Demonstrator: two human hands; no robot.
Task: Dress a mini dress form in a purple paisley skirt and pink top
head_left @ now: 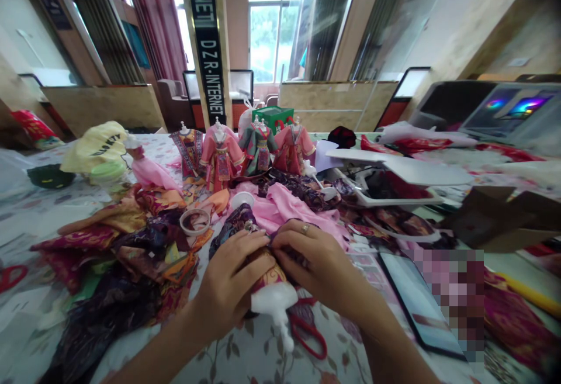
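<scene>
A small white doll mannequin (276, 302) lies tilted, its neck end towards me and its round white base (242, 199) pointing away. Dark and red-gold patterned cloth (268, 276) wraps its body. My left hand (234, 273) is closed around the wrapped mannequin from the left. The fingers of my right hand (311, 261), one with a ring, are bent and pinched on the cloth at its right side. My fingertips partly hide the cloth between them. Red-handled scissors (309, 337) lie just below, near the mannequin's neck.
Several dressed mannequins (221, 156) stand at the back. Patterned scraps (144, 238) and a tape roll (195, 221) lie left, pink cloth (289, 206) ahead. A tablet (423, 305), an open cardboard box (504, 217) and a white tray (394, 197) are right.
</scene>
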